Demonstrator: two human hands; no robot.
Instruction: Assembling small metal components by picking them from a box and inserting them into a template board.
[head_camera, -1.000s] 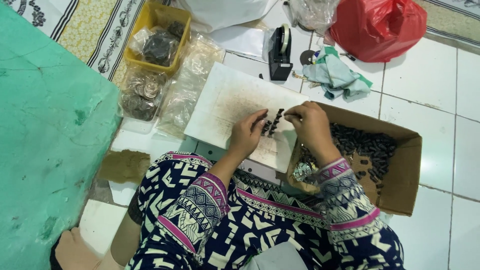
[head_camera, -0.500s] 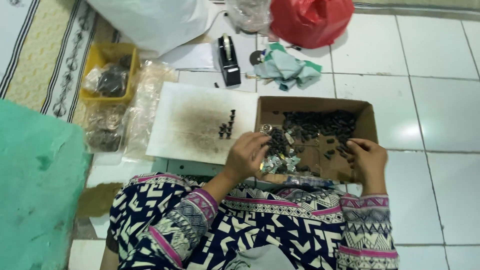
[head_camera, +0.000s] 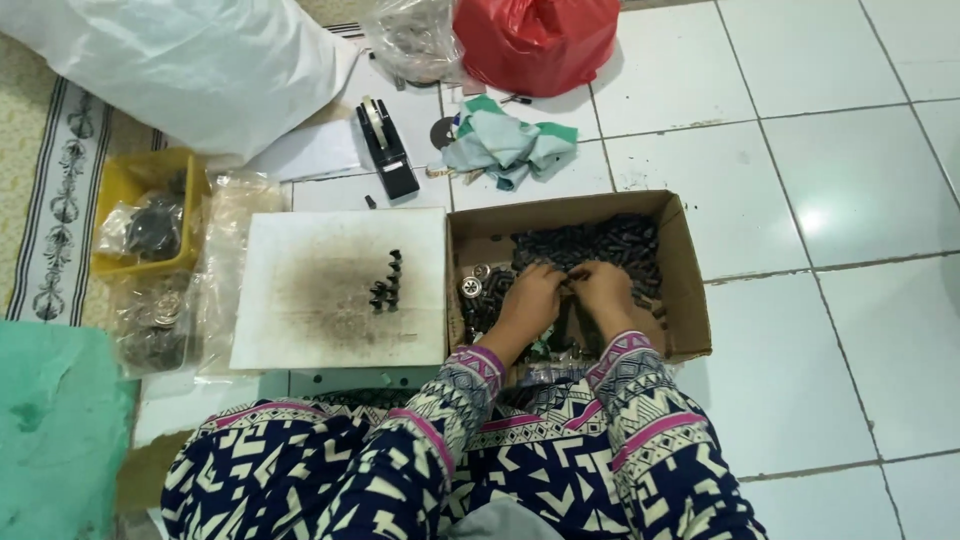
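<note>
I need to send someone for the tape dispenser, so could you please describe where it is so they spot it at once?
Start at the cardboard box where both hands dig among dark parts, then look to the floor beyond its far left corner. The tape dispenser stands there, between a white sack and a green cloth. It is the only black, wedge-shaped thing, with a roll on top.

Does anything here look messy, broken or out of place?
The white board is smudged dark grey around the small black parts. A green cloth lies crumpled on the tiles. Nothing looks broken or spilled.
</note>
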